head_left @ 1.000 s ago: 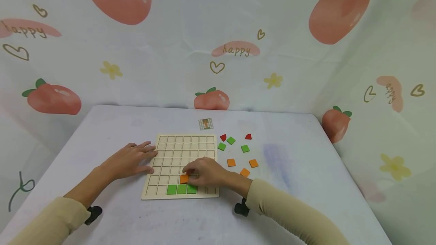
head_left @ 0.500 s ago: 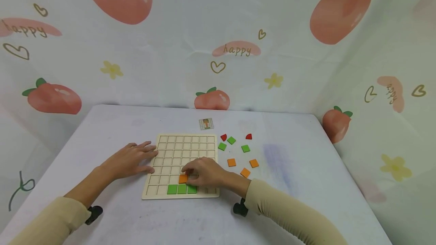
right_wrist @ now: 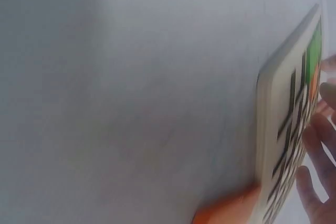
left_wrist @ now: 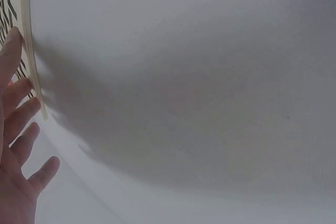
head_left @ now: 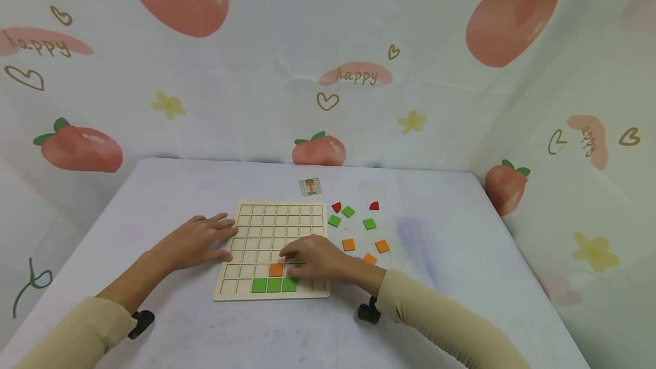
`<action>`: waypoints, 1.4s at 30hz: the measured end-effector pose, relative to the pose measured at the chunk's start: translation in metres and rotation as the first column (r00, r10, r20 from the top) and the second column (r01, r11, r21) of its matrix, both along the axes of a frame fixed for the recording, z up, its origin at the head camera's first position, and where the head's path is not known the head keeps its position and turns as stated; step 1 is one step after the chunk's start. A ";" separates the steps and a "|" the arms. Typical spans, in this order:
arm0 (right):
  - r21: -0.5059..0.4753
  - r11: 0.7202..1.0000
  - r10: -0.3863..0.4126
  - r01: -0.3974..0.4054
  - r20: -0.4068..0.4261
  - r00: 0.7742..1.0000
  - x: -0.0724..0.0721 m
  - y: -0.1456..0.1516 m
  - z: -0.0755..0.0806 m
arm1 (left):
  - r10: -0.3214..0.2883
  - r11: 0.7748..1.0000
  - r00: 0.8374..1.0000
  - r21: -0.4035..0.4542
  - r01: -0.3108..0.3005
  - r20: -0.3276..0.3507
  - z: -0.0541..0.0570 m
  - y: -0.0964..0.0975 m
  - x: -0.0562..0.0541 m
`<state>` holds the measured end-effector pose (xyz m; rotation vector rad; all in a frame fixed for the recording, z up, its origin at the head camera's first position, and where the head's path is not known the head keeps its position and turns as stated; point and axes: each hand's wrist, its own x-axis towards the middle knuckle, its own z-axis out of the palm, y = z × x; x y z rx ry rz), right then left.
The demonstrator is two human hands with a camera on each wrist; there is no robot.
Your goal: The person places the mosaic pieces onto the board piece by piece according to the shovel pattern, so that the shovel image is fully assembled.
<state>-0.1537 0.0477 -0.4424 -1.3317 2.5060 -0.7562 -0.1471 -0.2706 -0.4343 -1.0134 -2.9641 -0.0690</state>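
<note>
A pale wooden grid board (head_left: 256,226) lies on the table. Three green square tiles (head_left: 274,285) fill middle cells of its nearest row, and one orange square tile (head_left: 275,269) sits in the row above them. My right hand (head_left: 318,259) hovers low over the board just right of that orange tile, thumb and fingers apart with nothing between them. On the other side, my left hand (head_left: 197,242) rests with spread fingers at the board's left edge. The left wrist view shows the left fingertips (left_wrist: 32,103) right at that edge.
Right of the board lie loose orange tiles (head_left: 348,245), green tiles (head_left: 369,224) and two red quarter-round pieces (head_left: 374,205). A small picture card (head_left: 310,187) lies behind the board. A printed cloth (head_left: 256,73) hangs behind the white table (head_left: 169,198).
The right hand has let go of the orange tile and drawn slightly right. That tile shifted a little left into its cell. The left hand has stayed in place.
</note>
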 end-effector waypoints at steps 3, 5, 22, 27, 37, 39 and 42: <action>-0.003 0.999 -0.042 0.042 0.013 0.999 -0.003 0.016 0.003 | -0.004 1.000 1.000 0.003 0.005 -0.008 0.001 0.000 0.001; -0.013 0.997 -0.079 0.079 0.027 0.997 -0.005 0.030 0.006 | -0.004 1.000 1.000 0.003 0.004 -0.006 0.000 0.000 0.000; -0.044 0.953 -0.302 0.300 -0.032 0.953 -0.011 0.148 -0.005 | -0.034 0.999 0.999 -0.026 0.033 -0.019 0.005 0.001 0.004; -0.018 0.930 -0.367 0.367 -0.044 0.929 -0.008 0.171 -0.011 | -0.033 0.999 0.999 -0.027 0.032 -0.020 0.006 0.002 0.003; -0.091 0.918 -0.385 0.385 0.015 0.923 -0.007 0.194 -0.019 | -0.029 0.999 0.999 -0.027 0.029 -0.016 0.005 0.002 0.003; -0.112 0.917 -0.384 0.382 0.012 0.923 -0.007 0.195 -0.021 | -0.030 0.999 0.999 -0.025 0.030 -0.015 0.006 0.002 0.004; -0.130 0.913 -0.390 0.387 0.006 0.921 -0.008 0.195 -0.023 | -0.033 0.999 0.999 -0.023 0.032 -0.017 0.005 0.001 0.004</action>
